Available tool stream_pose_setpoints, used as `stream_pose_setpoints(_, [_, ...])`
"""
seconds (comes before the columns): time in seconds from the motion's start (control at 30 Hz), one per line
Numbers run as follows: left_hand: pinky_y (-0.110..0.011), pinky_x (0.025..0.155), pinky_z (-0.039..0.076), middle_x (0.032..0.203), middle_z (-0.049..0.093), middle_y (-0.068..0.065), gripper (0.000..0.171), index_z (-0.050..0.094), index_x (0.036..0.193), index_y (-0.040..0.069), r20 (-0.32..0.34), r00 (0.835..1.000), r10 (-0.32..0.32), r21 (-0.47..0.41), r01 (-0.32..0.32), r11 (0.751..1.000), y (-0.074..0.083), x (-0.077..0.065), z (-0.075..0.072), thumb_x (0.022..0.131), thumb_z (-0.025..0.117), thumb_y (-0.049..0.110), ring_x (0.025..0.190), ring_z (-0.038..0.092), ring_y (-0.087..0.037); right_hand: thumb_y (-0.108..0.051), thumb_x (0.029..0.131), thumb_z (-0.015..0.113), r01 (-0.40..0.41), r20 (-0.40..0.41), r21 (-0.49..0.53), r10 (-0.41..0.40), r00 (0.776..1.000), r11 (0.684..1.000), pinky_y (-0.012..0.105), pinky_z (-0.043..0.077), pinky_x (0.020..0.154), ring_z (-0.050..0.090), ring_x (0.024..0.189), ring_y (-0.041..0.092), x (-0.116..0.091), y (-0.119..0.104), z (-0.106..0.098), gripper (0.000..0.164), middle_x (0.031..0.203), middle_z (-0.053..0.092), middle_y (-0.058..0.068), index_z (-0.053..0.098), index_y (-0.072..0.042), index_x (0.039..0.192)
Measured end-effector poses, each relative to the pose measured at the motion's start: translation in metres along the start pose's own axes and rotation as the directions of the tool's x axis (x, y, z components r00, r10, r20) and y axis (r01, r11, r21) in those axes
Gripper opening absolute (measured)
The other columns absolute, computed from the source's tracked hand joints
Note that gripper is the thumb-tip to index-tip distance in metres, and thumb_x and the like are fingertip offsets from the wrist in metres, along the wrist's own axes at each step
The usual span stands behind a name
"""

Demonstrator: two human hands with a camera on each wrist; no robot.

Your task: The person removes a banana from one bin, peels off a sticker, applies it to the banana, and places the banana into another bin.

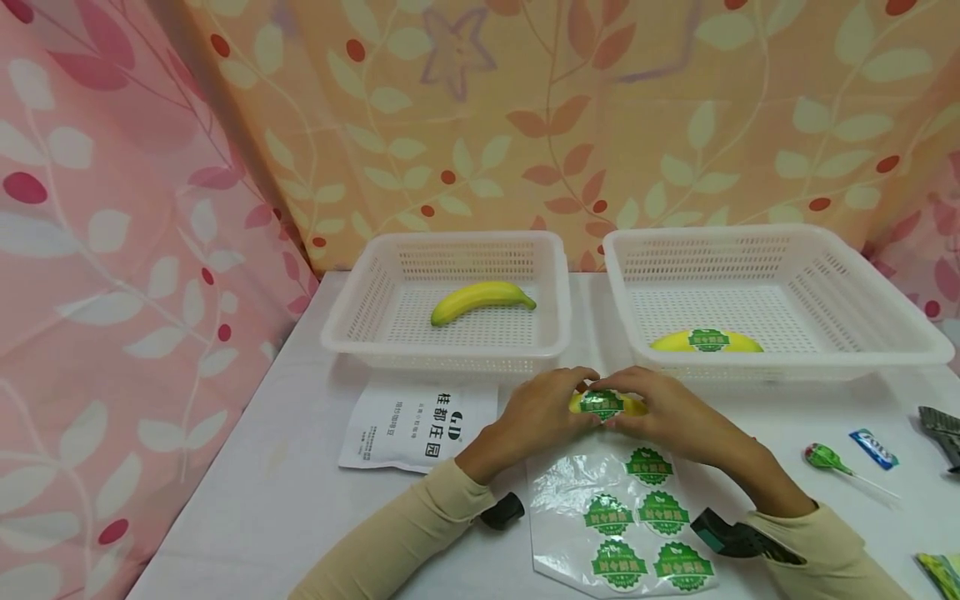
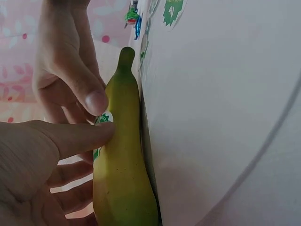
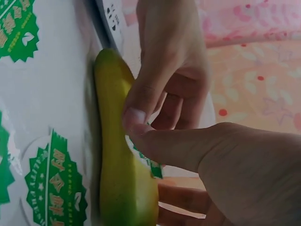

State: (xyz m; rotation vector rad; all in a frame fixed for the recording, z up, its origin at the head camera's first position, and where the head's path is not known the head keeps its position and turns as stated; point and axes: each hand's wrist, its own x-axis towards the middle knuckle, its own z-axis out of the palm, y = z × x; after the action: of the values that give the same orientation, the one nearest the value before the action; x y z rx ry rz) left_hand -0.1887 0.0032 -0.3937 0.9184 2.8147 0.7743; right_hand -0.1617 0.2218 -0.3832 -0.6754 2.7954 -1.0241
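Observation:
A yellow banana (image 1: 637,407) with greenish ends lies on the table at the top of a sheet of green stickers (image 1: 562,492). Its near side carries a round green sticker (image 1: 602,405). From the left, my left hand (image 1: 546,408) holds the banana, thumb in front and fingers behind. My right hand (image 1: 671,412) does likewise from the right. In the right wrist view the two thumbs meet at the edge of the sticker (image 3: 149,162) and press on the peel. The left wrist view shows the banana's stem (image 2: 125,59) pointing toward the right-hand side.
A white basket (image 1: 450,354) at back left contains a banana (image 1: 480,300). Another basket (image 1: 750,362) at back right contains a stickered banana (image 1: 667,342). A white pouch (image 1: 405,425) lies left; a lollipop (image 1: 823,457), a blue-wrapped candy (image 1: 873,448) and a black object (image 1: 941,429) lie right.

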Motion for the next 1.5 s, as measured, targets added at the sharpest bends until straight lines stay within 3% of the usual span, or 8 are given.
stream_pose_setpoints(0.3, [-0.026,0.080,0.051,0.117,0.074,0.006,0.042,0.071,0.131,0.020,0.004,1.000,0.020,-0.011,-0.020,1.000,-0.002,0.001,-0.001,0.093,0.084,0.031,0.101,0.064,-0.008,-0.026,0.091,0.085,-0.020,-0.010,-0.070,0.019,1.000,0.997,0.055,0.053,0.099,0.067,0.114,0.027,0.003,0.004,0.004,0.044,0.124,0.073,0.005,0.074,-0.009,0.130])
stream_pose_setpoints(0.53, [-0.021,0.071,0.047,0.108,0.075,0.006,0.033,0.078,0.121,0.016,-0.007,1.000,0.010,-0.012,-0.010,1.000,-0.002,0.003,0.000,0.091,0.086,0.029,0.088,0.060,-0.003,-0.023,0.091,0.085,-0.008,-0.014,-0.118,0.006,1.000,0.993,0.045,0.054,0.091,0.065,0.101,0.015,0.004,0.003,0.006,0.036,0.112,0.074,-0.003,0.077,-0.012,0.124])
stream_pose_setpoints(0.77, [-0.020,0.068,0.046,0.100,0.073,0.008,0.030,0.080,0.116,0.017,-0.031,0.999,0.031,0.018,-0.030,0.999,-0.001,0.003,0.002,0.090,0.085,0.031,0.084,0.058,-0.002,-0.020,0.090,0.085,0.023,-0.030,-0.156,-0.028,0.999,0.987,0.044,0.055,0.089,0.066,0.099,0.014,0.003,0.002,0.006,0.035,0.111,0.075,-0.004,0.078,-0.009,0.122])
stream_pose_setpoints(0.97, [-0.021,0.072,0.048,0.104,0.071,0.008,0.032,0.077,0.119,0.017,0.000,1.000,0.011,-0.008,-0.011,1.000,-0.004,0.004,0.002,0.091,0.084,0.031,0.088,0.060,-0.004,-0.023,0.088,0.086,-0.096,0.064,-0.140,0.106,0.992,0.985,0.039,0.052,0.081,0.061,0.093,0.017,0.001,-0.001,-0.003,0.052,0.111,0.072,0.002,0.069,-0.001,0.133])
stream_pose_setpoints(1.13, [-0.024,0.082,0.053,0.119,0.075,0.005,0.047,0.073,0.131,0.018,0.040,0.999,-0.016,-0.120,0.021,0.993,-0.009,0.006,0.001,0.092,0.083,0.043,0.103,0.067,-0.006,-0.021,0.088,0.086,-0.165,0.113,-0.167,0.185,0.976,0.972,0.039,0.051,0.078,0.058,0.089,0.019,-0.005,-0.004,-0.016,0.047,0.101,0.069,0.001,0.071,0.002,0.126])
stream_pose_setpoints(1.3, [-0.024,0.087,0.055,0.126,0.074,0.001,0.057,0.069,0.139,0.016,0.036,0.999,-0.015,-0.293,0.025,0.956,-0.010,0.006,-0.003,0.099,0.069,0.056,0.105,0.069,-0.007,-0.019,0.087,0.087,-0.149,0.096,-0.232,0.175,0.980,0.961,0.045,0.053,0.084,0.060,0.093,0.020,-0.019,-0.012,-0.036,0.041,0.105,0.071,0.000,0.073,-0.002,0.121])
stream_pose_setpoints(1.5, [-0.018,0.087,0.056,0.137,0.069,-0.005,0.052,0.065,0.144,0.010,-0.019,0.994,0.108,-0.405,-0.107,0.908,-0.008,0.006,-0.002,0.104,0.068,0.043,0.108,0.069,-0.004,-0.020,0.085,0.090,-0.189,0.099,-0.244,0.218,0.971,0.951,0.048,0.057,0.085,0.060,0.096,0.023,-0.042,-0.012,-0.072,0.046,0.108,0.069,-0.001,0.072,-0.006,0.125])
